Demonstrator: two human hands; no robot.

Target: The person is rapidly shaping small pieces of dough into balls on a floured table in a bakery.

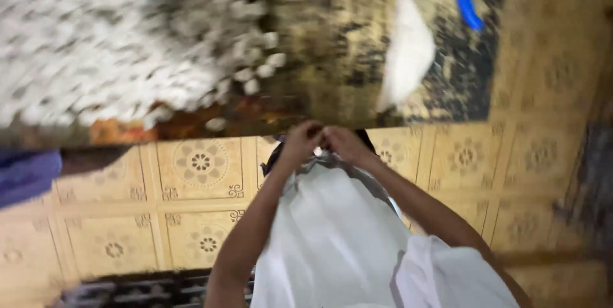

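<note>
The picture is blurred by motion. My left hand (300, 142) and my right hand (345, 144) meet at the middle of the frame, fingers pinched together on the top edge of a white cloth (332, 238). The cloth hangs down from my hands toward the bottom of the frame and covers part of my forearms. A dark rim or strap (271, 158) shows just under my hands; what it belongs to cannot be made out.
Yellow patterned floor tiles (198, 167) lie below. A dark, stained mat (332, 59) with a white cloth piece (408, 52) and a blue object (466, 4) sits beyond. A heap of small white pieces (115, 39) fills the upper left. Purple fabric (25, 174) at left.
</note>
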